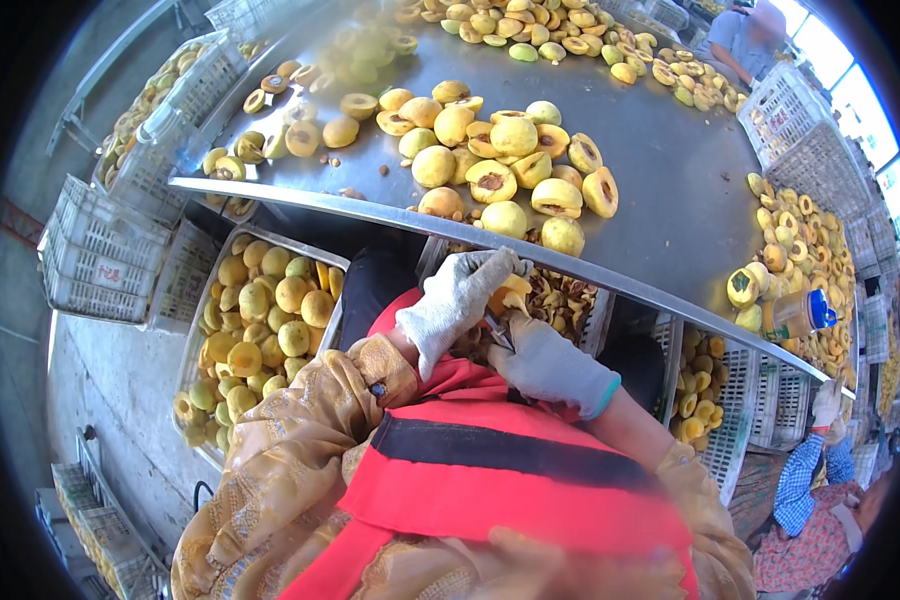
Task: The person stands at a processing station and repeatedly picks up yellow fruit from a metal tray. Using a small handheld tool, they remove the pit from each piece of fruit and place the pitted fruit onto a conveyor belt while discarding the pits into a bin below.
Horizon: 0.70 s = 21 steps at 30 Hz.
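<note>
Both my hands wear whitish knit gloves and work close together in front of my red apron, just below the metal table's near edge. My left hand (454, 303) is closed around a yellow peach half (510, 294), which is partly hidden by the fingers. In my right hand (555, 368) is a small metal-bladed tool (499, 333), its tip close to the fruit; the grip hides its handle. Beneath my hands a crate holds brown pits and scraps (560, 303). On the table ahead lies a pile of halved yellow peaches (505, 140).
The metal table (660, 190) spans the front. Beside my left leg stands a crate of peaches (255, 340); another (700, 385) is at right. A blue-lidded jar (802, 313) sits near the table's right edge. White crates (105, 250) surround. Co-workers (820, 490) are at right and far right.
</note>
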Available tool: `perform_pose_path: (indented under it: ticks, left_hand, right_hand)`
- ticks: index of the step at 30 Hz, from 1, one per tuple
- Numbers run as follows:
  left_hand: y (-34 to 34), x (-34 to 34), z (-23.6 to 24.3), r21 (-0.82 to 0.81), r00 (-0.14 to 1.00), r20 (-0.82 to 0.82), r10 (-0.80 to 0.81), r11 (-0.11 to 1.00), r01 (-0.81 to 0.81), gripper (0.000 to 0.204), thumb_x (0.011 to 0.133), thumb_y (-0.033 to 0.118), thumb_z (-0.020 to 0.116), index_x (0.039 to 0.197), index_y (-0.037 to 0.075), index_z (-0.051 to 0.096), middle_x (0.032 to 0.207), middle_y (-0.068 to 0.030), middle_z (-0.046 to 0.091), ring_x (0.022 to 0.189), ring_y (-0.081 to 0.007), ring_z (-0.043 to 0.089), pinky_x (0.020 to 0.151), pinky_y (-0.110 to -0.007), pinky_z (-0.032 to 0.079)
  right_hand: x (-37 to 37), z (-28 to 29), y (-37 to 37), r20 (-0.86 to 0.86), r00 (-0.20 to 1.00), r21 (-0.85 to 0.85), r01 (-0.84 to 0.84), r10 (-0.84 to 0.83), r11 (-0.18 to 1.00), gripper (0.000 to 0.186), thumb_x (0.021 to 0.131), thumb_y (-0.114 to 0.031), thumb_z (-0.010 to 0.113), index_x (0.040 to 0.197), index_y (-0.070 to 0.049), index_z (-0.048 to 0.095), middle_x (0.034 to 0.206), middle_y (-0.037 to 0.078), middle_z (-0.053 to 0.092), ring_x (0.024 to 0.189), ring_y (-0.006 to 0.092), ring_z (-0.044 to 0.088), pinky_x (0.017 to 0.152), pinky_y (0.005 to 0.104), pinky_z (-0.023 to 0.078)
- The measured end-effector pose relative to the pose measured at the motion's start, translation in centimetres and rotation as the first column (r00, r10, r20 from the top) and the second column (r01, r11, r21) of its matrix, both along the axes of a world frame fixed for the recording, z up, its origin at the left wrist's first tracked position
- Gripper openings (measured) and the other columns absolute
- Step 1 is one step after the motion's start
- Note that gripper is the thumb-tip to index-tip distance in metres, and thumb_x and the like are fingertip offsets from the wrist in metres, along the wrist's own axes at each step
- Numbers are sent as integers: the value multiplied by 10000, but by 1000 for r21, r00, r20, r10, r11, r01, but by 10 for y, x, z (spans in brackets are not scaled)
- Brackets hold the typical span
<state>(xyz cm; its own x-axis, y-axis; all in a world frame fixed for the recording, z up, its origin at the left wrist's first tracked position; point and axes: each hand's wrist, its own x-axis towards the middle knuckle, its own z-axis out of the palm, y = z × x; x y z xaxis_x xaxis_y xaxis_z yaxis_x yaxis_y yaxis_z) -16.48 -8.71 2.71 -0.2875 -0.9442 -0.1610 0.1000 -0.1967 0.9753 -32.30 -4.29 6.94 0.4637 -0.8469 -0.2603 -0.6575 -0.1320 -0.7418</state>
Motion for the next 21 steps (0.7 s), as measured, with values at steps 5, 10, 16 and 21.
perform_pose_path:
  ticks: [5,10,16,21]
  left_hand:
    - [-16,22,0,304,854,-364,372,914,-268,481,934,470,525,1115,28,587,992,-82,650,886,-181,644,760,-295,522]
    - [14,70,8,130,879,-380,288,957,-258,415,880,176,610,1251,17,516,1151,-117,596,1058,-219,584,926,-336,472]
    - [113,160,-18,224,648,-276,710,703,-675,500,698,-46,592,1193,22,584,1025,-72,625,954,-169,596,881,-267,456]
    - [229,315,-69,13,139,80,987,138,-990,338,815,12,651,1149,34,603,1042,-81,638,895,-160,615,769,-275,525]
  right_hand:
    - [-24,11,-8,238,967,529,-48,-94,848,187,873,-241,572,812,-77,508,604,36,532,473,128,527,439,277,427]
    - [-22,4,1,397,747,588,239,-533,773,210,834,-163,580,675,-120,451,500,-17,428,352,75,356,320,226,293]
    - [-5,-21,3,316,720,574,373,-618,729,194,861,-184,570,728,-139,437,486,-19,375,327,75,311,293,236,292]
    - [21,-24,-4,259,770,552,377,-583,744,201,869,-184,561,724,-147,426,486,-22,373,315,74,314,281,226,283]
